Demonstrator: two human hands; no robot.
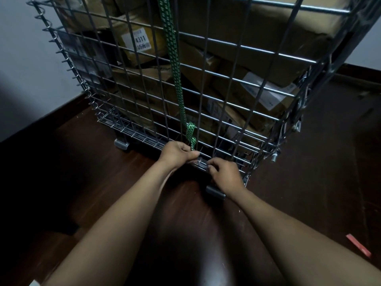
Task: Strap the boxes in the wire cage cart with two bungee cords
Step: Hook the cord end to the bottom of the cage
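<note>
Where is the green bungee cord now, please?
In the head view, the green bungee cord runs down the front mesh of the wire cage cart; the left hand grips its lower end.

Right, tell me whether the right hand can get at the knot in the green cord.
Probably yes. The knot hangs just above the left hand, which grips the green cord below it; the right hand is close, nothing between.

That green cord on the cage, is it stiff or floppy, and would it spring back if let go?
Probably floppy: the cord folds into a loose knot just above the left hand. It runs straight up the cage, so it would likely snap back if released. Its woven cover looks grippy, not slippery.
</note>
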